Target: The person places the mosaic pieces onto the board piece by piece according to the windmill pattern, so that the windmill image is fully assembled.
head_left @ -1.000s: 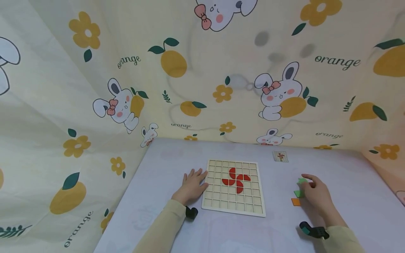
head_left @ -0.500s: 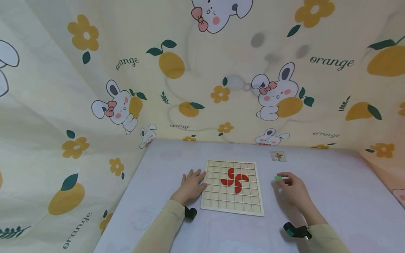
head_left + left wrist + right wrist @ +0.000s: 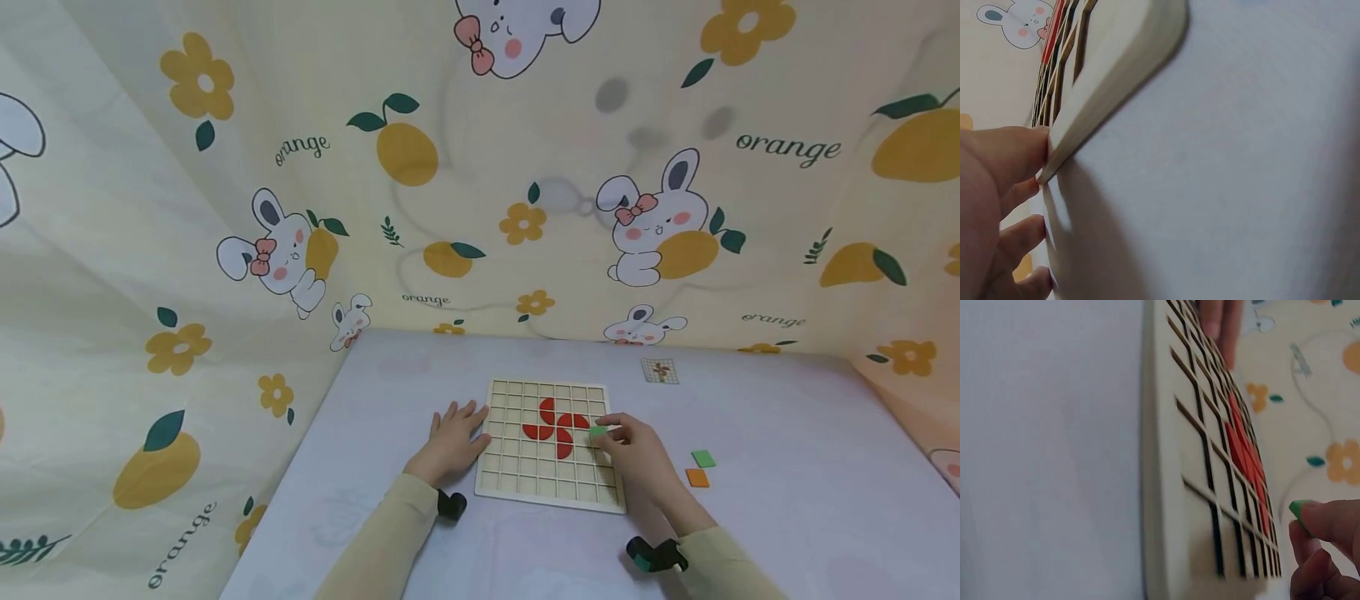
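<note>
A pale wooden grid board [image 3: 517, 483] lies on the table with red quarter-round pieces [image 3: 564, 443] forming a pinwheel in its cells. My left hand [image 3: 447, 443] rests at the board's left edge, fingers spread and thumb touching the rim, as the left wrist view shows. Over the board's right side, my right hand [image 3: 641, 454] pinches a small green tile [image 3: 597, 432] between thumb and finger. In the right wrist view that green tile [image 3: 1299, 510] is held just above the board's surface.
Another green tile [image 3: 703, 458] and an orange tile [image 3: 697, 477] lie on the table right of the board. A small card [image 3: 660, 371] printed with a grid and pinwheel pattern lies farther back. A printed curtain [image 3: 525, 167] hangs behind the table.
My right hand has picked a green tile from the loose pieces at right and carried it left to the board's right side. My left hand has stayed at the board's edge.
</note>
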The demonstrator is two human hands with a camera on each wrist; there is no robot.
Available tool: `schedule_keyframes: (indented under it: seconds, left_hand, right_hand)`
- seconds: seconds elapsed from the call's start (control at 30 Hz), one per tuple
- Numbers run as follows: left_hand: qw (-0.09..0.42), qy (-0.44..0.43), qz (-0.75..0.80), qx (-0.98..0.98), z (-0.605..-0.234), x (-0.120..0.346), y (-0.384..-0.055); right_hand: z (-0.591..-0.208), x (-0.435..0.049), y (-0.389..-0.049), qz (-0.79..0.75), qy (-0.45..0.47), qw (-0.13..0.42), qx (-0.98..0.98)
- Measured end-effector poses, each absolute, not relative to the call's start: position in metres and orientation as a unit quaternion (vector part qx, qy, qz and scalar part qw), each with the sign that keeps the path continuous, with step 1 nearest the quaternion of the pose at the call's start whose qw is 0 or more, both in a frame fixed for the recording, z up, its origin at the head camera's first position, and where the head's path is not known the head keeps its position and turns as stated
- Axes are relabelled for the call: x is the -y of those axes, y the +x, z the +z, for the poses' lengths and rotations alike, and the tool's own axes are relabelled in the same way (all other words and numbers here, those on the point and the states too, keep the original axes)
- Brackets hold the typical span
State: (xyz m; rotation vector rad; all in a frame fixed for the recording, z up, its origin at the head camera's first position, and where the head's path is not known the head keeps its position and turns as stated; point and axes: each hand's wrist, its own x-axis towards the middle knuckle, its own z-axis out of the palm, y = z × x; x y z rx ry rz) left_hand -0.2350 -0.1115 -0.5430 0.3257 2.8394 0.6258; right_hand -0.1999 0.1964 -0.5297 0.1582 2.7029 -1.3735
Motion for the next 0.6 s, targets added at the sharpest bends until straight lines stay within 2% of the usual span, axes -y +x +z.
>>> schedule_keyframes:
  seconds: [0.37, 0.6]
  left_hand:
    - [0.106, 0.109, 0.21, -0.966, -0.545, 0.113, -0.234]
    - [0.105, 0.111, 0.21, -0.966, -0.544, 0.112, -0.235]
  right_hand:
    - [-0.532, -0.148, -0.194, -0.432, 0.002, 0.039, -0.901]
    - [-0.534, -0.134, -0.192, -0.414, -0.011, 0.05, -0.909]
